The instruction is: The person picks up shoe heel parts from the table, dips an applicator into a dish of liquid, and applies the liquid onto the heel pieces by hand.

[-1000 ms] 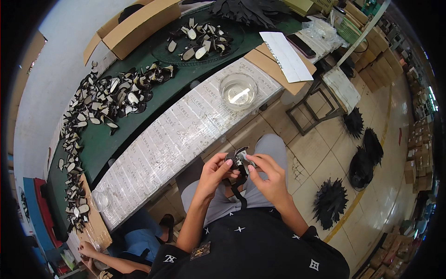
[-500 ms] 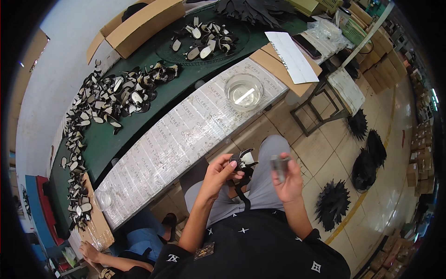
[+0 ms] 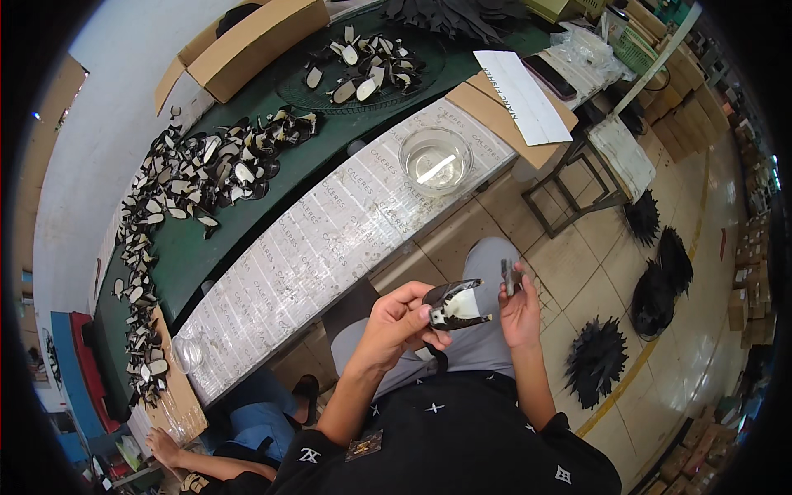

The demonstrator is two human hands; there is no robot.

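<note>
My left hand [image 3: 389,327] grips a dark, glossy, curved piece with a white inside [image 3: 459,306], perhaps the back part of a shoe. Its two pointed ends face right, above my lap, and a black strip hangs below it. Just to the right, my right hand [image 3: 520,315] is raised with a small dark grey block-like object [image 3: 507,275] between thumb and fingers; its exact kind is unclear. The two hands are apart. Beyond them, a round clear glass dish [image 3: 436,162] stands on the plastic-wrapped ledge [image 3: 322,235].
Many similar black-and-white pieces [image 3: 206,173] cover the green table [image 3: 318,161]; others lie on a round mesh tray [image 3: 309,103]. A cardboard box [image 3: 256,49] stands behind. At right are a metal-framed stool [image 3: 569,194] and dark spiky bundles [image 3: 596,363] on the floor. A co-worker's hand [image 3: 165,448] rests lower left.
My left hand has turned the curved piece so its white hollow faces right and shows more fully. The right hand, blurred before, has shifted slightly right and tilted its dark object.
</note>
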